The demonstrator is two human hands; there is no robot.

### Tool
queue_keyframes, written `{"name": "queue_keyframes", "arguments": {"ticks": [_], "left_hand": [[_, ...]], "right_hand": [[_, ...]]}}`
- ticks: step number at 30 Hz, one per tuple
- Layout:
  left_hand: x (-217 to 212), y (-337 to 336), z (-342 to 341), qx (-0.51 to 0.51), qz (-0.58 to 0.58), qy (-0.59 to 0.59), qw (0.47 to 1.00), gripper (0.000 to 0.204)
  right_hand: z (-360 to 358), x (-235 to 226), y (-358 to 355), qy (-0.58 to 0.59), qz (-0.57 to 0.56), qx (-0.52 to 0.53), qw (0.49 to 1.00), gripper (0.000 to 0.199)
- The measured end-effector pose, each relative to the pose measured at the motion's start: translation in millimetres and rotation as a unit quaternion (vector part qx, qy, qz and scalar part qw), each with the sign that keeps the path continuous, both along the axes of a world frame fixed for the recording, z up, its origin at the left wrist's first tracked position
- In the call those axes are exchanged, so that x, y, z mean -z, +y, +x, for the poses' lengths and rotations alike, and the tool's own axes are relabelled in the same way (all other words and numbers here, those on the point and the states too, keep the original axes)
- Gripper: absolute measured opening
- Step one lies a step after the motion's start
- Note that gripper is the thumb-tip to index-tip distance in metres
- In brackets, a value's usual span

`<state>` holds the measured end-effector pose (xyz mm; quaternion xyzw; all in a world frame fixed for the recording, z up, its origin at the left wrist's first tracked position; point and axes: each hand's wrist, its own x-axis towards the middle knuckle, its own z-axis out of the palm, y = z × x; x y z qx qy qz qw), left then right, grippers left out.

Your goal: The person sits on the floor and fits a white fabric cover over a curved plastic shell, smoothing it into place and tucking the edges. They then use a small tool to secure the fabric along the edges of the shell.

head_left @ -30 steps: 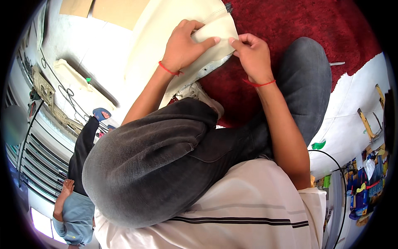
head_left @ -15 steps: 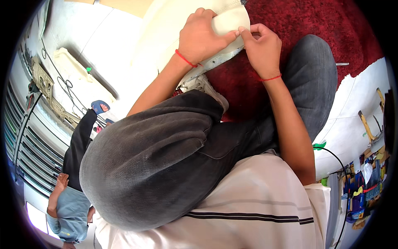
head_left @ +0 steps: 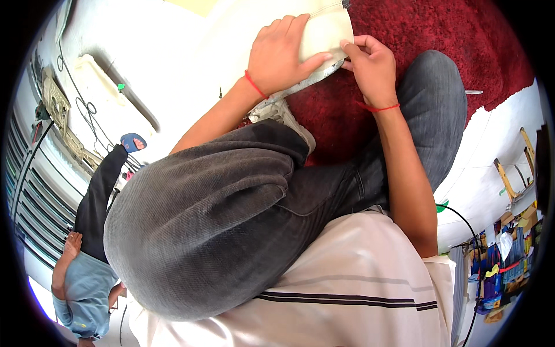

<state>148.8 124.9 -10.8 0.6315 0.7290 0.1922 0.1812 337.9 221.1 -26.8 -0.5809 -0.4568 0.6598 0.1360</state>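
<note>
A cream covering (head_left: 326, 34), smooth like leather or vinyl and with a stitched seam near its far end, lies over a panel at the top of the view. A grey, speckled underside edge (head_left: 306, 88) shows along the panel's near side. My left hand (head_left: 280, 51) rests on the covering with its fingers stretched out and its thumb pointing toward the edge. At the right corner my right hand (head_left: 373, 70) pinches the covering's edge, thumb on top and fingers partly hidden beneath. Each wrist wears a thin red cord.
Under the panel and my bent legs spreads a dark red carpet (head_left: 428, 29). A shoe (head_left: 295, 130) sits near the panel. To the left are a long cream trim piece (head_left: 113, 92), black cables and another person (head_left: 92, 254). Tools and packages (head_left: 511, 260) crowd the far right.
My left thumb has drawn back from the right thumb, and the left fingers lie straighter. My right hand has shifted slightly down and right along the edge.
</note>
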Motion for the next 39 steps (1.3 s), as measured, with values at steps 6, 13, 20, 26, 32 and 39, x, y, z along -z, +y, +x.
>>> {"name": "queue_keyframes", "arguments": {"ticks": [6,13,20,26,32,39], "left_hand": [[7.1,-6.9,15.7,-0.039,0.028,0.057,0.997,0.074],[-1.5,-16.1,8.5,-0.013,0.015,0.039,0.999,0.086],[0.0,-14.1,-12.8,0.077,0.04,0.007,0.996,0.093],[-21.2,-3.7,-29.8,0.088,-0.041,-0.081,0.992,0.092],[-90.1,-28.3,-69.4,0.067,-0.007,-0.202,0.977,0.104],[-118.6,-40.4,-96.9,0.039,-0.114,-0.351,0.929,0.084]], "right_hand": [[-2.7,-2.6,-1.9,0.017,0.002,-0.023,1.0,0.021],[1.2,2.2,5.4,-0.002,0.028,-0.058,0.998,0.021],[-7.8,-2.7,10.1,-0.027,0.065,-0.037,0.997,0.021],[-25.9,-35.8,6.3,0.013,0.069,-0.006,0.998,0.027],[-42.0,-156.3,-19.1,0.108,0.115,-0.031,0.987,0.029],[-50.1,-175.7,-12.8,0.131,0.191,-0.104,0.967,0.029]]}}
